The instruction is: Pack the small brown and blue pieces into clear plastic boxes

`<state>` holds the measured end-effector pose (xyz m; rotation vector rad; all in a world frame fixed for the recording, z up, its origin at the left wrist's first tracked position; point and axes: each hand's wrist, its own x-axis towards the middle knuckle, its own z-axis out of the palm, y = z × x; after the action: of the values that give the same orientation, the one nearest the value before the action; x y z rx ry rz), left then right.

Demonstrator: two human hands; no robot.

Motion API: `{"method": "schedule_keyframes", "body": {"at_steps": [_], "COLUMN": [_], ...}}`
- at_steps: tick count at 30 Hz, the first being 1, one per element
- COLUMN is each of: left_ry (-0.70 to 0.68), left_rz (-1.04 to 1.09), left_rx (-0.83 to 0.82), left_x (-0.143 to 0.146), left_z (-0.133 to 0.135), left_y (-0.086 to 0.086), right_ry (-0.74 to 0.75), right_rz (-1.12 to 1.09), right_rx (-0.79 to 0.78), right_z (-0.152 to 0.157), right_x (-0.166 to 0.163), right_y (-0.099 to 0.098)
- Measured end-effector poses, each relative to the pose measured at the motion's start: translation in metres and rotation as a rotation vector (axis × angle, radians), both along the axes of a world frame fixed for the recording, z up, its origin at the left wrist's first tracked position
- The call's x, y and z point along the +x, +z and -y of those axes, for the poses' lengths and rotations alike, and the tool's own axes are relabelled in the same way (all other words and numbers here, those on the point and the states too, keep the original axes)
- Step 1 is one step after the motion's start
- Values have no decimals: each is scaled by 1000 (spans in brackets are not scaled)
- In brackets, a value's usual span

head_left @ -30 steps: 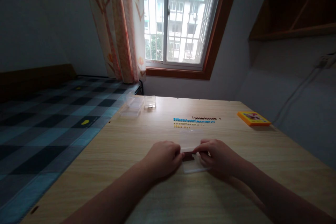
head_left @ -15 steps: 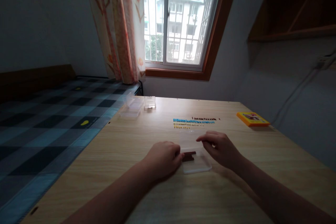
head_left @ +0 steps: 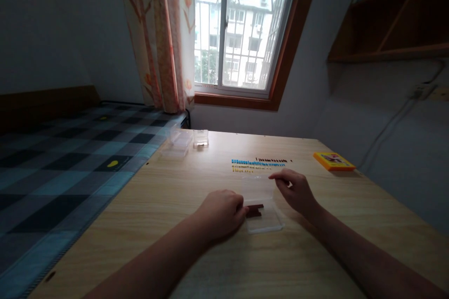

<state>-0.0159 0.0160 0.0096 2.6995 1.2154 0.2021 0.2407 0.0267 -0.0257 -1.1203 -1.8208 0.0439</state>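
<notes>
A clear plastic box (head_left: 265, 231) lies open on the table, its transparent lid (head_left: 258, 188) folded back on the far side. Several dark brown strips (head_left: 254, 213) lie inside at its left, partly hidden by my fingers. My left hand (head_left: 224, 210) is closed at the box's left edge, thumb against the near ends of the strips. Over the lid's far right corner is my right hand (head_left: 293, 189), index finger stretched toward it and the other fingers loosely bent. Nothing shows in the right hand. Beyond the lid are rows of tiny blue pieces (head_left: 257, 163), yellow pieces (head_left: 242, 170) and dark red pieces (head_left: 273, 160).
More clear plastic boxes (head_left: 177, 148) stand at the table's far left, a small clear box (head_left: 201, 138) beside them. An orange-yellow box (head_left: 333, 161) lies at the right. A checked bed (head_left: 87, 159) borders the table's left edge. Behind is a window (head_left: 245, 32).
My right hand has shifted slightly right and away from me, along the lid's far corner, and more of the lid shows. The left hand stays at the box. The view has turned slightly.
</notes>
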Motion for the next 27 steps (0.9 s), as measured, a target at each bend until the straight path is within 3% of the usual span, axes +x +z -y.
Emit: {"method": "schedule_keyframes", "body": {"at_steps": [6, 12, 19, 23, 27], "left_ry": [6, 13, 16, 27, 35], "left_rz": [5, 7, 31, 45, 40], "left_rx": [-21, -44, -42, -54, -65], "left_x": [0, -1, -1, -1, -1], "left_z": [0, -2, -8, -12, -12], "left_y": [0, 0, -6, -9, -9], "right_ry": [-1, -68, -186, -217, -224], "right_rz": [-24, -12, 276, 379, 479], "right_rx": [115, 218, -119, -249, -362], "right_z": [3, -5, -71, -113, -137], "right_x": [-1, 8, 23, 26, 25], "right_y": [1, 17, 33, 25, 15]}}
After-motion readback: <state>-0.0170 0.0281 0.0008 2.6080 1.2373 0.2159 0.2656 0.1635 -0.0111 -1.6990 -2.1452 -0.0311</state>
